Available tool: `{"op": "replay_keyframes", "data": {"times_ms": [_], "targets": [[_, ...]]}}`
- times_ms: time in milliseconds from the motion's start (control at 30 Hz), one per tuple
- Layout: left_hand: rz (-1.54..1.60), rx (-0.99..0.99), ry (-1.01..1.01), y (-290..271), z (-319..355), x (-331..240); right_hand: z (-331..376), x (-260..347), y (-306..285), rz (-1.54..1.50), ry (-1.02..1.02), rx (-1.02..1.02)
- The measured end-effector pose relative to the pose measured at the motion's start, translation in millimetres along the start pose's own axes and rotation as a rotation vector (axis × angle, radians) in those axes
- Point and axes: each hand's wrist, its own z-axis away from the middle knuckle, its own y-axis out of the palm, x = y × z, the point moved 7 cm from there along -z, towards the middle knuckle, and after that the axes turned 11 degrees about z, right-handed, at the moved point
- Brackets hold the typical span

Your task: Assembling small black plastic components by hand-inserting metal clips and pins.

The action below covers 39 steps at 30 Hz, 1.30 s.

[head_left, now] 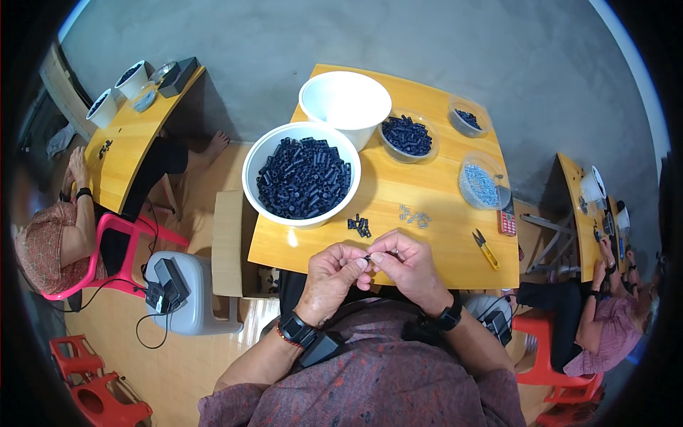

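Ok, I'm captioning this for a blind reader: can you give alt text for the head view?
A person's left hand and right hand pinch a tiny dark part together above a wooden table. On it stand a white bowl of black tubes, an empty white bowl and yellow snips.

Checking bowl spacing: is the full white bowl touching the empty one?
Touching: head view shows the full bowl's rim meeting the empty bowl, no gap.

Bright, even light; sharp centre, fisheye-bent, dark-vignetted rim.
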Motion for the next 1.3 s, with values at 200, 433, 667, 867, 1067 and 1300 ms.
{"op": "replay_keyframes", "data": {"times_ms": [200, 433, 667, 867, 1067, 1300], "targets": [[-0.035, -0.012, -0.009, 1, 0, -1, 0, -5, -2, -0.015, 0.012, -0.017], [-0.039, -0.028, -0.017, 1, 1, 0, -2, -8, 0, -0.019, -0.007, -0.005], [0.006, -0.039, 0.002, 0, 1, 1, -4, -4, 3, -0.003, -0.012, -0.021], [0.019, -0.061, 0.024, -2, 1, 2, -6, -1, -2, 0.005, -0.100, 0.064], [0.033, -0.037, 0.020, -2, 1, 2, 0, 2, -4, -0.014, 0.039, 0.052], [0.022, -0.046, 0.012, -3, 0, 2, -2, 23, -1, 0.244, -0.128, 0.037]]}}
